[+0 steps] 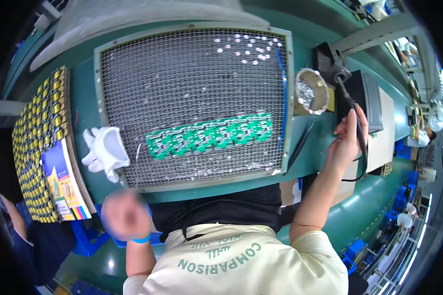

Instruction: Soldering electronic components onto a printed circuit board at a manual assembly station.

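Note:
My right hand (348, 138) is closed round the handle of a soldering iron (348, 98), whose front end reaches into a black iron stand (331, 64). Its cable loops down beside my wrist. My left hand (126, 215) is at the near left edge of the bench, by a white glove (109, 152); it is smeared, so its fingers do not show. Between the hands lies a framed wire mesh (182, 69), carrying a long green circuit board panel (211, 136). Small whitish pieces (251, 47) are scattered on the mesh's far right part.
A round container (312, 91) with shiny bits inside stands right of the mesh, near a black pen-like tool (301, 147). At the left are rows of yellow-and-black parts (39, 142) and a printed booklet (66, 179). A black box (368, 101) stands at the right.

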`<state>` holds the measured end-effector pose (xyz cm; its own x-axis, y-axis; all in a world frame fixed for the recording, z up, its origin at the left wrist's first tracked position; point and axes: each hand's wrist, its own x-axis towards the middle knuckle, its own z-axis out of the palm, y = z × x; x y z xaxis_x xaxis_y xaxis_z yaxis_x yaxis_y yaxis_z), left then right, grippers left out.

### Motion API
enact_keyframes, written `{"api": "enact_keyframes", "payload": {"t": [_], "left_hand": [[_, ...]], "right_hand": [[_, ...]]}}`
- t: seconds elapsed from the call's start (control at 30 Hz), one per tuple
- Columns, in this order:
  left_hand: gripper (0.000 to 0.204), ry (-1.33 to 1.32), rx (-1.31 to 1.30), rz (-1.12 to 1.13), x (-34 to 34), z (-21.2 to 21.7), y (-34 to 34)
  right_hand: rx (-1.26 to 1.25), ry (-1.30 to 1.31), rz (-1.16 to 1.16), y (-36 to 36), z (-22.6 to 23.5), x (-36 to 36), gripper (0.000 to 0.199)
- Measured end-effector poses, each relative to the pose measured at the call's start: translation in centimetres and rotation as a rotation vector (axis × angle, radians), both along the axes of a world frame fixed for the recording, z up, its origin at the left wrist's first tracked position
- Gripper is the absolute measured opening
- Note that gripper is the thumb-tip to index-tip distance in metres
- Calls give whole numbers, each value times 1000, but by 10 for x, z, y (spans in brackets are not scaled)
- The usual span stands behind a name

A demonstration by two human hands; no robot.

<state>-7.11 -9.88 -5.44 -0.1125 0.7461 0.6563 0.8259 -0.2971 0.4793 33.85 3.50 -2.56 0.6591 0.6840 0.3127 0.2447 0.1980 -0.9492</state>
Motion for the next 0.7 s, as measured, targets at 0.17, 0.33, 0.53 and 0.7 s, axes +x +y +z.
{"api": "enact_keyframes", "payload": {"t": [0.17, 0.33, 0.53, 0.7], "left_hand": [[26, -38, 35, -9, 5, -2, 1], [27, -20, 42, -5, 4, 1, -4], [25, -24, 47, 24, 2, 2, -4], [23, -46, 50, -12, 5, 4, -5]], "right_hand": [[76, 631, 459, 18, 12, -9, 37], [173, 739, 507, 34, -12, 14, 38], [291, 949, 470, 25, -9, -6, 30], [341, 1184, 515, 13, -13, -14, 35]]}}
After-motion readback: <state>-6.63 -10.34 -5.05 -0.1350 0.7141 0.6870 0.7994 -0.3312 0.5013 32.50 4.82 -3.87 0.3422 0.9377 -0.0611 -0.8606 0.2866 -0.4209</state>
